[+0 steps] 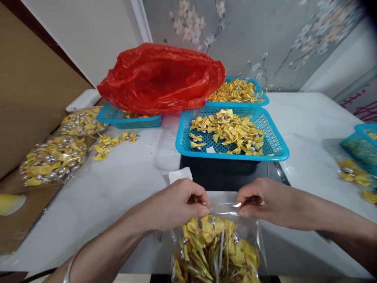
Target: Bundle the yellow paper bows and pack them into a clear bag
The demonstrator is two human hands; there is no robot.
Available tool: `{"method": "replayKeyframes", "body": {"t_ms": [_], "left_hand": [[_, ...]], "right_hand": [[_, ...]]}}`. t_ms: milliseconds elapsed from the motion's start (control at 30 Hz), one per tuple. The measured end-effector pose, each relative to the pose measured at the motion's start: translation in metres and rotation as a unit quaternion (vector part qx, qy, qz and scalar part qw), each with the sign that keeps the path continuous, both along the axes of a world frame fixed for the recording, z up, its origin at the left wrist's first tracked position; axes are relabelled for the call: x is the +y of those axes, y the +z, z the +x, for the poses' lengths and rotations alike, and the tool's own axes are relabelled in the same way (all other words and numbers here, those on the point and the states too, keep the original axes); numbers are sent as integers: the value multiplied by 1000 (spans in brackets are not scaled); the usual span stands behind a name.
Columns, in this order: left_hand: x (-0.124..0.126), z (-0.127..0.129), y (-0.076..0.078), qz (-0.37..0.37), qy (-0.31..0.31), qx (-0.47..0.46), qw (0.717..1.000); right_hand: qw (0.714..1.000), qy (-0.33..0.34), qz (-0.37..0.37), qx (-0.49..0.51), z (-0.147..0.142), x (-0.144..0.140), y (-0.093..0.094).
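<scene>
A clear plastic bag full of small yellow ribbon bows with silver beads lies at the near edge of the white table. My left hand pinches the bag's top edge on the left. My right hand pinches the same edge on the right. Both hands are closed on the bag's mouth, a short gap apart. Just beyond them stands a blue mesh basket holding more yellow bows, set on a dark block.
A red plastic bag lies over a second blue basket; a third basket sits behind. Filled clear bags and loose bows lie at left. Another basket is at right. A white paper slip lies near my left hand.
</scene>
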State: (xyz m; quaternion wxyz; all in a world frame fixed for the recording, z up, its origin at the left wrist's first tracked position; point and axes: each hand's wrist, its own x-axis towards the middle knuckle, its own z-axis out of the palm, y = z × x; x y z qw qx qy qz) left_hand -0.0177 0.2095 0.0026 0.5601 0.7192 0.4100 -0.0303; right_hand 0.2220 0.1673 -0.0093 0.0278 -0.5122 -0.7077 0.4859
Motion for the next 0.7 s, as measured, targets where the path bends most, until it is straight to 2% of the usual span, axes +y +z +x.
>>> {"method": "replayKeyframes", "body": {"t_ms": [200,433,700], "left_hand": [[2,-1,-1,-5,-5,0,1000],[4,-13,3,-22,-28,18,999],[1,-25,4,-48,-9,21,999]], "right_hand": [[998,-12,-39,42,5,-2,5],[1000,3,-1,9,5,-9,5],[999,32,32,-2,5,-10,-1]]}}
